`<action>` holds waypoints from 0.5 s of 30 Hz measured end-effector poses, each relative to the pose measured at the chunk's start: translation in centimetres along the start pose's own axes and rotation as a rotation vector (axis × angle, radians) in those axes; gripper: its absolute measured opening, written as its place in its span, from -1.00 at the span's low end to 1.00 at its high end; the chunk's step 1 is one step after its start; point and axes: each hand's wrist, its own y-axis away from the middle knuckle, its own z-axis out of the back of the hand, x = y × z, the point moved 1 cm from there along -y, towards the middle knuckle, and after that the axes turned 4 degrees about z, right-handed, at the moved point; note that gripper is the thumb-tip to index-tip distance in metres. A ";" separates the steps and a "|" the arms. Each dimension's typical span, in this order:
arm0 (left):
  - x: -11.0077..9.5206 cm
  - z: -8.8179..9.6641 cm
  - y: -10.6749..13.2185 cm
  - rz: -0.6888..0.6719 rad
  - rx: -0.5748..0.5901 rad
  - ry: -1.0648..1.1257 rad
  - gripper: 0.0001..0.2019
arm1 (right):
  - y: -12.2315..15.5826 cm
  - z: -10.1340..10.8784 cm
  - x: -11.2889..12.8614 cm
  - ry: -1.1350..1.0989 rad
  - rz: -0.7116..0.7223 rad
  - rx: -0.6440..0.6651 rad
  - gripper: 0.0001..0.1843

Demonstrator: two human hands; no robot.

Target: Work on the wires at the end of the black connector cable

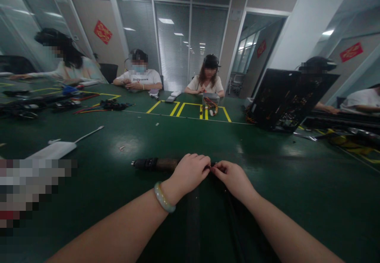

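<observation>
On the green table in front of me lies a long, dark, rod-shaped tool (166,164), with a brownish body and a ribbed black end that narrows to a small silvery tip on the left. My left hand (191,172), with a pale green bangle at the wrist, is closed over its right part, fingers curled down. Close against it, my right hand (233,176) pinches thumb and forefinger together near the tool's right end. What lies between those fingers is too small and hidden to make out. A dark cord or strap (230,211) runs down toward me beneath the right hand.
A white power strip-like object (55,150) lies at left. Bundled cables (111,105) are farther back. A black computer case (279,101) stands at right. A metal box with coloured wires (211,101) sits before a person opposite; several other people sit around the table.
</observation>
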 end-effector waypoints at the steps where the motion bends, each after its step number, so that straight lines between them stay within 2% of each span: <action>1: 0.0 0.0 0.0 -0.006 0.000 0.004 -0.97 | 0.1 0.0 0.0 -0.009 0.009 0.008 -0.76; 8: 0.0 0.2 0.1 -0.021 0.005 0.008 -0.97 | 0.7 0.5 0.4 -0.086 0.038 0.101 -0.77; 15: 0.0 0.2 0.1 -0.029 0.002 0.044 -0.98 | 0.5 0.8 0.3 -0.075 -0.002 0.088 -0.79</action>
